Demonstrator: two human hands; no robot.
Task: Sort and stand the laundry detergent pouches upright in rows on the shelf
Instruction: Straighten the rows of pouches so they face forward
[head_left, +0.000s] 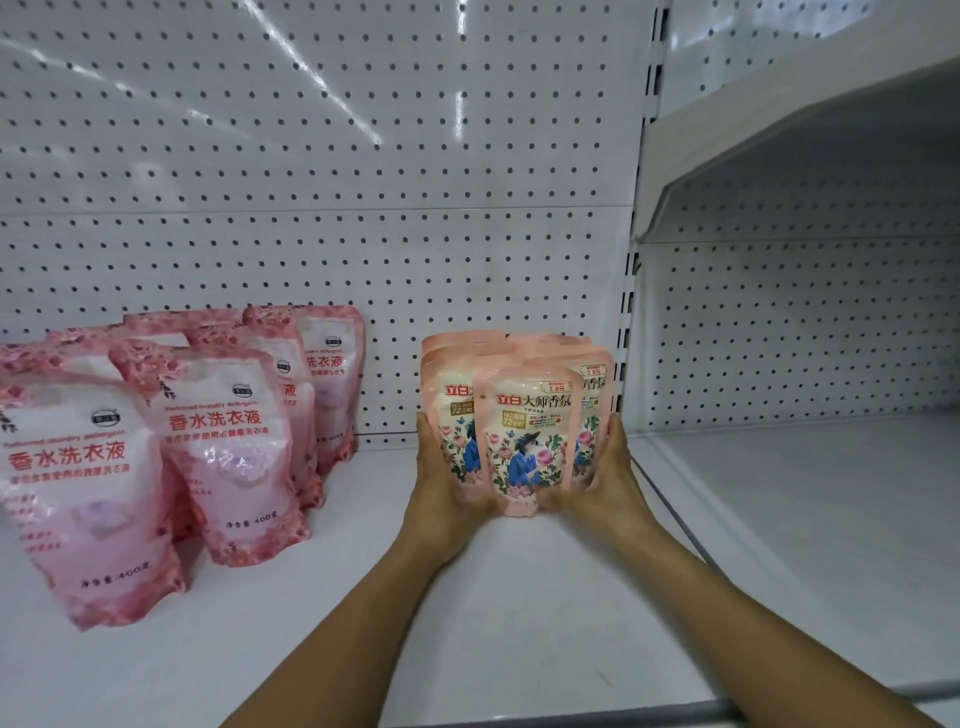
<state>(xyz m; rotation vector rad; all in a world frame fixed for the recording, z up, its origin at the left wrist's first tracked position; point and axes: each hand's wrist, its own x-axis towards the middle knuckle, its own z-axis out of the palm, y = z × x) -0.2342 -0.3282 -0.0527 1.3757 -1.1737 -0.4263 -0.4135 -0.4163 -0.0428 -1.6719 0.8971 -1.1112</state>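
At left the big rose-pink pouches (228, 447) stand in rows, reading 香水洗衣液, 400克. My left hand (441, 467) and right hand (605, 467) clasp the cluster of small 立白 大师香氛 pouches (519, 431), tagged 3.8元, upright on the white shelf (519, 597). I should press evenly, square their bases, then release gently.

About six large pink pouches (228, 447), several small pouches (524, 441), two hands (441, 467).
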